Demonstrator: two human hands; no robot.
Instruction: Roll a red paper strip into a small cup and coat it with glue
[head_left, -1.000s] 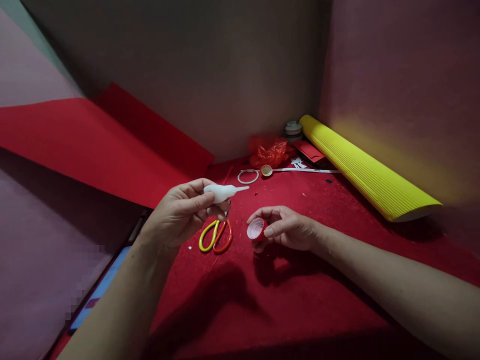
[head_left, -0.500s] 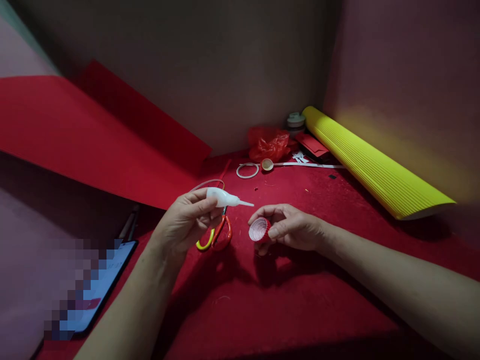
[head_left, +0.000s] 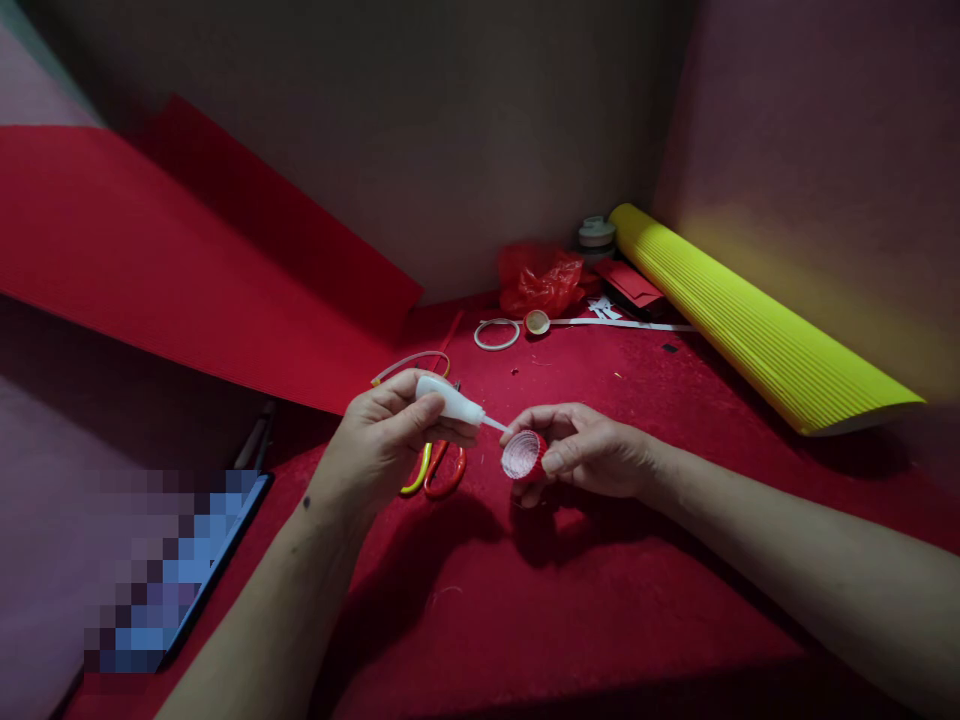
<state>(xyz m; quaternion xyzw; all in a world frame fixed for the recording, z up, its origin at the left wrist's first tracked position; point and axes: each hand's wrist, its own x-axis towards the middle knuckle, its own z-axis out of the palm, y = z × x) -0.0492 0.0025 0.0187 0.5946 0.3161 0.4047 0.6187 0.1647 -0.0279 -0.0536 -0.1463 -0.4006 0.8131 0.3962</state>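
Note:
A small white glue bottle (head_left: 448,398) with a thin nozzle is gripped in my left hand (head_left: 386,432). Its tip points down and right, at the upper rim of a little red paper cup (head_left: 523,456) with a ridged whitish inside. I cannot tell whether tip and rim touch. My right hand (head_left: 596,452) pinches the cup by its right side, its open mouth turned to the left. Under my left hand lie scissors (head_left: 448,478) with a red and a yellow handle loop, their blades mostly hidden.
Large red corrugated sheets (head_left: 225,270) lean at left. A yellow corrugated roll (head_left: 772,330) rests at right. Farther back are a red plastic bag (head_left: 541,285), a lidded jar (head_left: 596,235), a white paper coil (head_left: 496,335) and a small round cup (head_left: 537,322). A tablet-like device (head_left: 195,570) lies at left.
My left hand has tilted the glue bottle, and its nozzle has moved down and right to the cup's rim. My right hand holds the cup nearly where it was.

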